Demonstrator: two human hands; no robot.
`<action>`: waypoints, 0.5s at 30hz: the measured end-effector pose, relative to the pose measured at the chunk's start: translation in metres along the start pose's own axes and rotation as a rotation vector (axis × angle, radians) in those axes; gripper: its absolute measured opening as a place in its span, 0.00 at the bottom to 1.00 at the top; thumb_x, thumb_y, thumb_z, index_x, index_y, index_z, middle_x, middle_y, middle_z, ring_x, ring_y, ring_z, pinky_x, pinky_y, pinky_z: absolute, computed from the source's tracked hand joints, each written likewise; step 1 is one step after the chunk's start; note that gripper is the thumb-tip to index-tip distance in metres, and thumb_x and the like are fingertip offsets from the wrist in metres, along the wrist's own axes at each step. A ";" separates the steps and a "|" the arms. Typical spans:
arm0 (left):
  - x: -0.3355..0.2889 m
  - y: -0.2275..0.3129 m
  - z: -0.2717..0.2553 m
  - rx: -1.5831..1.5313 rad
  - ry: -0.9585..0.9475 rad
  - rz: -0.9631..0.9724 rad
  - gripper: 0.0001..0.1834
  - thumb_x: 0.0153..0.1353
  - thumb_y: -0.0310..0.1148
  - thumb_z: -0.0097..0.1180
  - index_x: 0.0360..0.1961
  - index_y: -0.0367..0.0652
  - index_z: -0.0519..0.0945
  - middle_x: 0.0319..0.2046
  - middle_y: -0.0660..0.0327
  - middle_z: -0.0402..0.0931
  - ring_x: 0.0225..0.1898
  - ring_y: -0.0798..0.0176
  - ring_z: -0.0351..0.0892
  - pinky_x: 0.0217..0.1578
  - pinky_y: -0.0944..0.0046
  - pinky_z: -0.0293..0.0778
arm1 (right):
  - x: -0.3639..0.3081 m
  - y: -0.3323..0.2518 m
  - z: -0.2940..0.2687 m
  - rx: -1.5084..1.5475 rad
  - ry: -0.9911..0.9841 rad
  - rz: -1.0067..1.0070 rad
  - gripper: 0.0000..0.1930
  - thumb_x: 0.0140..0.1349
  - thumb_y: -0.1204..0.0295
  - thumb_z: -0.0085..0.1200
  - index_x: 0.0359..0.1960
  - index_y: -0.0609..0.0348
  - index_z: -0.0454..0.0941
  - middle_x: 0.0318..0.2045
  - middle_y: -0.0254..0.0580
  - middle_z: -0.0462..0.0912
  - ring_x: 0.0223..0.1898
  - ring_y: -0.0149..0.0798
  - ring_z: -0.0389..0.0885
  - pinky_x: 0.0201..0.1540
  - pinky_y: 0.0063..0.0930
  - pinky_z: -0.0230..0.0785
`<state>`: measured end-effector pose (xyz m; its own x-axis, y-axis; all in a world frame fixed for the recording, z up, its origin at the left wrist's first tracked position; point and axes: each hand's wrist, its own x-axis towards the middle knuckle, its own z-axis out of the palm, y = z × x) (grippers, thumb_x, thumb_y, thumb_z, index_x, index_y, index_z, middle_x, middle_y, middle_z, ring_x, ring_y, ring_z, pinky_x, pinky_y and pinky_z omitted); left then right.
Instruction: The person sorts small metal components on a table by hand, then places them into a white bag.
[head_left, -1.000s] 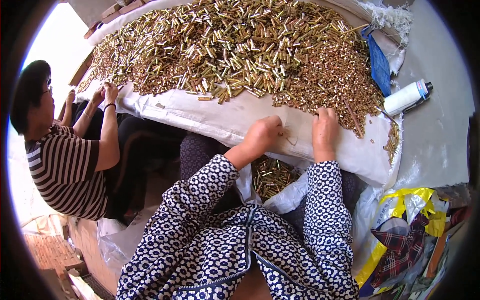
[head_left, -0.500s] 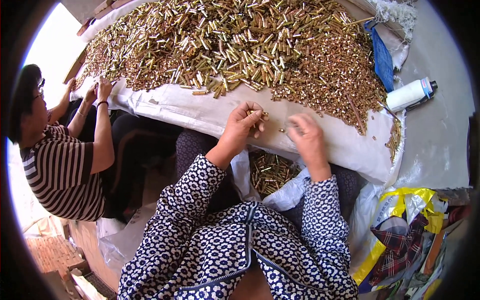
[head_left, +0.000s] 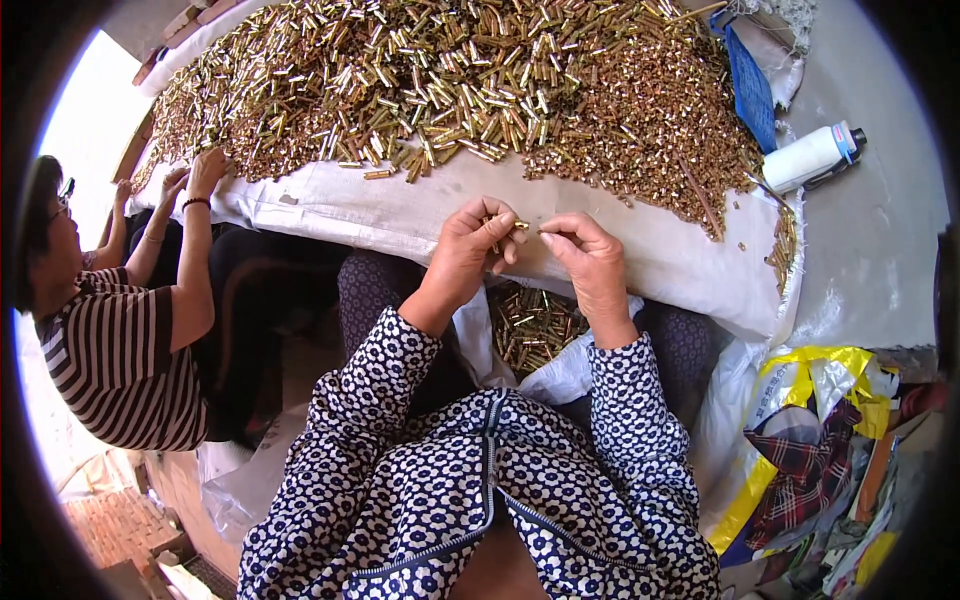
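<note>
Over the near edge of the pale cloth (head_left: 340, 215), my left hand (head_left: 462, 250) is closed around one or more small brass-coloured metal tubes (head_left: 521, 225), one end poking out past the thumb and fingertips. Just to its right, my right hand (head_left: 590, 262) is in a pinch with thumb and forefinger together. Whatever sits between those fingertips is too small to make out. Beyond both hands lies a wide heap of brass-coloured tubes (head_left: 450, 90). Shorter copper-coloured pieces (head_left: 650, 130) are heaped at its right. Below my hands, a white sack (head_left: 560, 372) between my knees holds more tubes (head_left: 530, 325).
At the left, a person in a striped top (head_left: 120, 350) reaches with both hands to the heap's edge. A white bottle (head_left: 812, 158) lies on the right beside a blue piece (head_left: 750, 88). Bags and cloth (head_left: 800, 470) are piled at the lower right.
My right hand has moved up and left, close to my left hand, and its fingers have come together in a pinch. A small piece seen below it earlier no longer shows there.
</note>
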<state>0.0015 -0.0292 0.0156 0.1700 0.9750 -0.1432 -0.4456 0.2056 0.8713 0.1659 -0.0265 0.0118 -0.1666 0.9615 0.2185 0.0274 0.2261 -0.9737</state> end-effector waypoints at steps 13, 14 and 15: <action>-0.001 -0.001 0.006 0.134 -0.054 0.048 0.08 0.61 0.34 0.48 0.31 0.40 0.71 0.22 0.64 0.74 0.17 0.76 0.70 0.13 0.79 0.62 | -0.005 0.002 0.003 0.066 0.072 -0.058 0.04 0.52 0.81 0.53 0.30 0.63 0.76 0.31 0.33 0.76 0.31 0.24 0.73 0.34 0.15 0.66; -0.001 0.000 0.006 0.181 -0.060 0.080 0.08 0.60 0.34 0.48 0.31 0.40 0.71 0.22 0.64 0.74 0.17 0.76 0.70 0.13 0.79 0.62 | -0.006 0.002 0.002 0.041 0.070 -0.104 0.04 0.51 0.81 0.53 0.29 0.63 0.76 0.32 0.34 0.76 0.31 0.25 0.73 0.35 0.16 0.66; -0.001 0.000 0.006 0.181 -0.060 0.078 0.08 0.60 0.34 0.48 0.31 0.40 0.71 0.22 0.64 0.74 0.17 0.76 0.70 0.13 0.79 0.62 | -0.006 0.002 0.002 0.042 0.071 -0.102 0.04 0.51 0.81 0.53 0.29 0.63 0.76 0.32 0.34 0.76 0.31 0.25 0.73 0.35 0.16 0.66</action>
<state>0.0070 -0.0311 0.0184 0.1954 0.9795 -0.0487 -0.2951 0.1061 0.9496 0.1652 -0.0319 0.0080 -0.0966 0.9429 0.3189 -0.0274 0.3177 -0.9478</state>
